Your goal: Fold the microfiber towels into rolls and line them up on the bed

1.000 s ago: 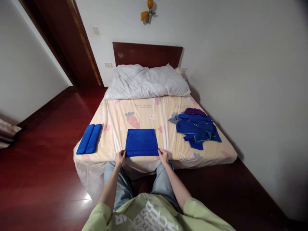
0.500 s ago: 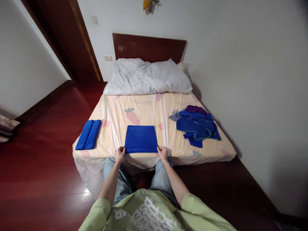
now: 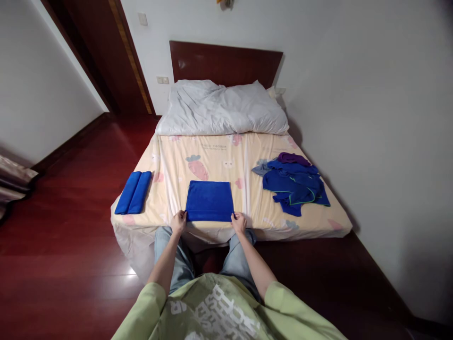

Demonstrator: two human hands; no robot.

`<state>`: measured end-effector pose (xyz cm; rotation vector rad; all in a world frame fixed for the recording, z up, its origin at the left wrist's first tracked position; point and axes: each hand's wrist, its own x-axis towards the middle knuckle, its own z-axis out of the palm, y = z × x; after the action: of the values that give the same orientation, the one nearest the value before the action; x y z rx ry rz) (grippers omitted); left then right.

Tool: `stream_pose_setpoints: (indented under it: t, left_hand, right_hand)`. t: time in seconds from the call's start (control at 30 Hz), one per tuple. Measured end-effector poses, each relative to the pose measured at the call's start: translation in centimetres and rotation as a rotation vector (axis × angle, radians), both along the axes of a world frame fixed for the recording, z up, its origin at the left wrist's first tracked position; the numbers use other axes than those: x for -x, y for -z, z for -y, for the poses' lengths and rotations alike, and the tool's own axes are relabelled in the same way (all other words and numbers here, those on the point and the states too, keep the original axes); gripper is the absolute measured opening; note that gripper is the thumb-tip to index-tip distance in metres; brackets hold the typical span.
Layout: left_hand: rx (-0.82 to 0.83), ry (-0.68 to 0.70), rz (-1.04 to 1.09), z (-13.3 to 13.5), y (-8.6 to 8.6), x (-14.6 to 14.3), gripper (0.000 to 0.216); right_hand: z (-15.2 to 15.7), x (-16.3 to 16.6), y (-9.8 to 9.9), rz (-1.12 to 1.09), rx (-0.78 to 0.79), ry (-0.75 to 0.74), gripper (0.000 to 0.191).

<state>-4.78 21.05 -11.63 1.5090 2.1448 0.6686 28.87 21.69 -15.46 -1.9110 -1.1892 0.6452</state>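
Note:
A blue cloth, folded into a flat rectangle, lies near the front edge of the bed. My left hand pinches its near left corner, and at the near right corner my right hand pinches it too. A band along the cloth's near edge, between the hands, looks folded over. To the left, two blue cloth rolls lie side by side. Over on the right is a loose heap of blue cloths, some with green edging, with a purple cloth and a grey one at its far side.
The bed has a cream sheet printed with carrots. A white quilt is bunched against the dark wooden headboard. A wall runs close along the right side; reddish wooden floor lies to the left, with a curtain at the far left.
The view has tilted slightly downward and shifted. Both hands keep their pinch at the blue cloth's near corners, and the cloth looks almost unchanged.

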Motion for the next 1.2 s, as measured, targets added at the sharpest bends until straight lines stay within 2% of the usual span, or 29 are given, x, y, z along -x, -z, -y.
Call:
stream_pose_setpoints:
  t: [0.33,0.47,0.53,0.6,0.67,0.73,0.8,0.93,1.03,1.2]
  left_hand:
    - [-0.042,0.02,0.011,-0.1,-0.1,0.1,0.022]
    - [-0.054,0.018,-0.025,-0.2,0.2,-0.1,0.019]
    - [-0.083,0.036,-0.077,-0.2,0.4,-0.1,0.016]
    - [-0.151,0.113,-0.148,-0.3,0.6,0.0,0.015]
    - [-0.233,0.266,-0.206,-0.3,0.9,0.3,0.019]
    - [-0.296,0.432,-0.212,-0.3,1.2,0.6,0.026]
    - [-0.334,0.535,-0.168,-0.2,1.6,0.9,0.033]
    - [-0.369,0.539,-0.075,-0.1,2.7,1.4,0.042]
    - [-0.378,0.52,-0.045,0.3,3.2,1.6,0.043]
    - [-0.341,0.603,-0.094,0.8,2.7,2.1,0.051]
  right_hand:
    - [0.1,0.2,-0.6,0.085,-0.001,-0.022,0.023]
    - [0.4,0.4,-0.8,0.201,-0.158,-0.038,0.018]
    - [0.5,0.5,-1.1,0.273,-0.252,-0.116,0.018]
    - [0.7,0.5,-1.2,0.341,-0.311,-0.232,0.027]
    - [0.7,0.3,-1.1,0.402,-0.344,-0.333,0.036]
    - [0.6,0.0,-0.8,0.439,-0.358,-0.412,0.042]
    - [0.5,-0.4,-0.3,0.435,-0.36,-0.47,0.046]
    - [0.8,-0.9,0.4,0.389,-0.366,-0.492,0.051]
    - [1.8,-0.9,0.2,0.394,-0.377,-0.495,0.053]
    - [2.8,-1.3,-1.0,0.44,-0.351,-0.598,0.058]
